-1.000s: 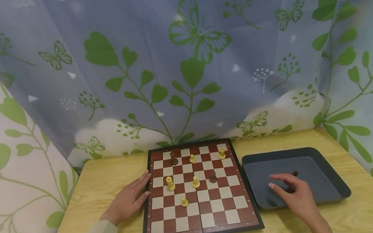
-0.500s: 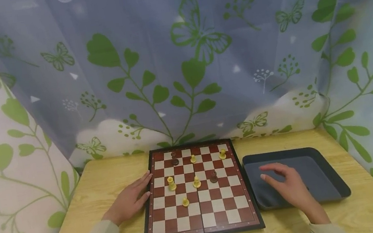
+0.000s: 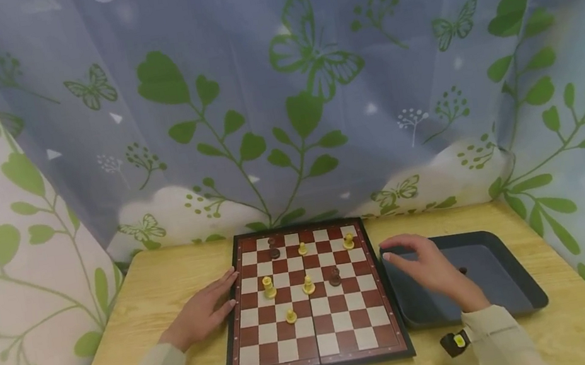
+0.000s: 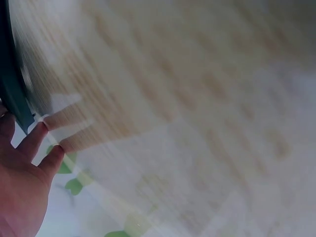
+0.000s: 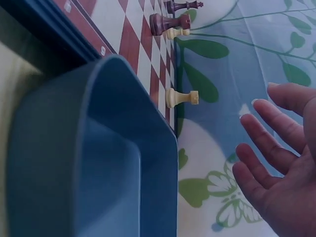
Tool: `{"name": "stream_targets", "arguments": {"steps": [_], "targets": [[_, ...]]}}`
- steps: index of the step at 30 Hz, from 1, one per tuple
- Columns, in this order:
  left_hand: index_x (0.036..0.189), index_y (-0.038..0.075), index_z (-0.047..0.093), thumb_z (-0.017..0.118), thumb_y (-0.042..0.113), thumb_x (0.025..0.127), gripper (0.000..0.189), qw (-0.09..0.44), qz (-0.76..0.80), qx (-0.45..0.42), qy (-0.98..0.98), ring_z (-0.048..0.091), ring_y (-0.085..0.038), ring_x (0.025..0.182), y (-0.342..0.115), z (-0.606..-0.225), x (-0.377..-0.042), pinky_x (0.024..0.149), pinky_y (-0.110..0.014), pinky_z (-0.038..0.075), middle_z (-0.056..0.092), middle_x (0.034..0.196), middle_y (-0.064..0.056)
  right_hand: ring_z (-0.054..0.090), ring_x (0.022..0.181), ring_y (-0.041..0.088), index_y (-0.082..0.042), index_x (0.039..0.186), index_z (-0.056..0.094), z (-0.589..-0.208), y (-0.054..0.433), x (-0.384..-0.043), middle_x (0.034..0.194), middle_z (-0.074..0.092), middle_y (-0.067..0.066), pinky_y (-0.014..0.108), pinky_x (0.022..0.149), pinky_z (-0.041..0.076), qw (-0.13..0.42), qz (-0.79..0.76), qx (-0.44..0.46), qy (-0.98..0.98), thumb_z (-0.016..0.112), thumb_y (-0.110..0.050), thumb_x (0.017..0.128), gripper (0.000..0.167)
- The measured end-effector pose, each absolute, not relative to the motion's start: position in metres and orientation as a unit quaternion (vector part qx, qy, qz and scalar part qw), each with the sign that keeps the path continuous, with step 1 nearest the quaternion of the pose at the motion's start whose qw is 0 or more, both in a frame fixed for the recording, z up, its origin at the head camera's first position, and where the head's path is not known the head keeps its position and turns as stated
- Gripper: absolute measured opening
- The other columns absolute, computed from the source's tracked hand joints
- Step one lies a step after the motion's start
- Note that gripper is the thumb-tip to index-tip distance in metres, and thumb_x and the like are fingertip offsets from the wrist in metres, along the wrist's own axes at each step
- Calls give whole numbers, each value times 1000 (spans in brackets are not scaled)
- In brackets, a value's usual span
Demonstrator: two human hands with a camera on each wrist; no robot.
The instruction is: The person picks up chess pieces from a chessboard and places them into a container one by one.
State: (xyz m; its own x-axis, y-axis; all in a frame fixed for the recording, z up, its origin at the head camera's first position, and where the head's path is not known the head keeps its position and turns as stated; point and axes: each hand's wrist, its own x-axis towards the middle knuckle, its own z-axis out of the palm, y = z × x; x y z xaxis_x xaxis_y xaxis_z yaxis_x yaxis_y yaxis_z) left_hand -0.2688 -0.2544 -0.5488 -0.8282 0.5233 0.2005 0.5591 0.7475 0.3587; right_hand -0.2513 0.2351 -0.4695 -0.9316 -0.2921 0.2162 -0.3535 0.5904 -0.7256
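Observation:
My left hand (image 3: 199, 315) lies on the table with its fingertips against the left edge of the chessboard (image 3: 340, 323). In the left wrist view, its fingers (image 4: 33, 140) reach to the board's dark side. Over the left part of a dark grey tray (image 3: 506, 279), my right hand (image 3: 432, 265) hovers with nothing between fingers and thumb. The right wrist view shows it spread, above the tray wall. Nearest it on the board stand a cream rook (image 5: 181, 97) and a dark rook (image 5: 169, 23).
Elsewhere on the board are a dark king (image 3: 274, 250), a pale crowned piece (image 3: 269, 288) and several other pale pieces. A small dark piece (image 3: 463, 270) lies in the tray. A patterned curtain (image 3: 232, 90) closes off the back of the wooden table (image 3: 169, 272).
My right hand has moved left and away from me, from over the tray's middle to its left rim near the board. The left hand and the pieces on the board stay put.

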Motion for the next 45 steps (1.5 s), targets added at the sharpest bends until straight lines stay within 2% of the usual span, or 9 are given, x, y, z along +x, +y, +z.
{"name": "stream_targets", "arguments": {"steps": [7,14,21,28,38,45], "targets": [[155,1,41,56,26,105,58,62,-215,-294,-930,47,-43,139,-254,-545,-266,110,-60,42,38,161,-18,55,129,42,-2,132,66,-468,225,-283,137,62,22,64,107,42,11,430,191,-882,62,-16,102,33],[157,3,37,54,28,105,60,43,-210,-282,-935,45,-42,141,-253,-545,-266,112,-60,40,35,163,-15,53,130,43,0,131,66,-469,217,-311,138,61,22,63,111,39,-7,423,197,-884,62,-20,103,34],[156,1,38,55,27,105,59,61,-204,-285,-935,46,-43,140,-256,-544,-269,111,-59,40,36,162,-17,50,133,45,3,132,64,-475,205,-335,142,57,25,65,110,38,-20,407,192,-893,63,-16,101,36],[156,2,38,55,27,105,60,46,-207,-281,-936,45,-43,141,-254,-544,-265,113,-58,39,35,162,-17,49,132,49,9,132,62,-487,198,-342,137,58,29,65,108,40,-31,390,203,-898,62,-10,101,36],[156,2,38,55,26,105,59,47,-208,-288,-934,44,-42,142,-248,-546,-267,115,-57,38,36,162,-17,55,123,49,7,122,70,-499,199,-346,126,66,27,65,102,45,-15,379,223,-898,65,-10,99,28],[155,2,40,56,26,104,59,57,-205,-288,-934,46,-41,141,-253,-546,-266,112,-57,41,37,161,-16,54,125,48,5,122,71,-498,194,-350,126,66,26,67,108,39,-12,361,226,-905,67,-12,98,29]]}}
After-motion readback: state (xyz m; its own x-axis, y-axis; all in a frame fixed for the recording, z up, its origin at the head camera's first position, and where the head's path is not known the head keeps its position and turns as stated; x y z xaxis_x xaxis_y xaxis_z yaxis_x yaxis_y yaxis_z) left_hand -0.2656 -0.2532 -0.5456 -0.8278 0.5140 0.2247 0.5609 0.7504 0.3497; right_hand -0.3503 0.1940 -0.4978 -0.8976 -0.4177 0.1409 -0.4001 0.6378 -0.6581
